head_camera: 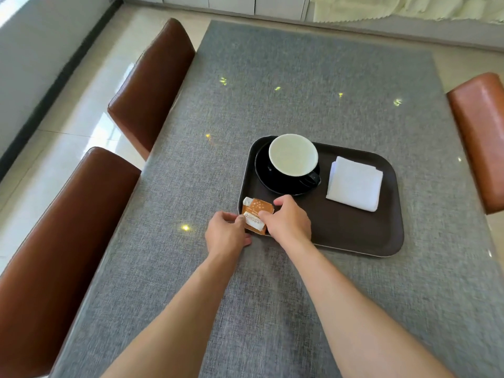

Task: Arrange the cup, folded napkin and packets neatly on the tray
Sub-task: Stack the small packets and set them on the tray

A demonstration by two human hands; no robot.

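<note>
Two bare forearms enter from the bottom edge of the frame and narrow toward its centre, uncovered along their full visible length. No sleeve, watch, ring or glove shows on the left hand (pixel 226 232) or the right hand (pixel 290 223). Fingernails are short and unpainted.

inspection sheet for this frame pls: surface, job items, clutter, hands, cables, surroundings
Surface: table under a grey woven cloth, with small bright light spots.
Job's things: dark tray on the table; black cup, pale inside, on a black saucer at the tray's far left; folded white napkin at its right; orange-and-white packets at its near left corner.
Clutter: nothing seen.
Grippers: left hand and right hand both at the packets, fingers touching them; grip unclear.
Cables: nothing seen.
Surroundings: brown chairs on both sides, glossy tile floor, pale curtain at the back.
</note>
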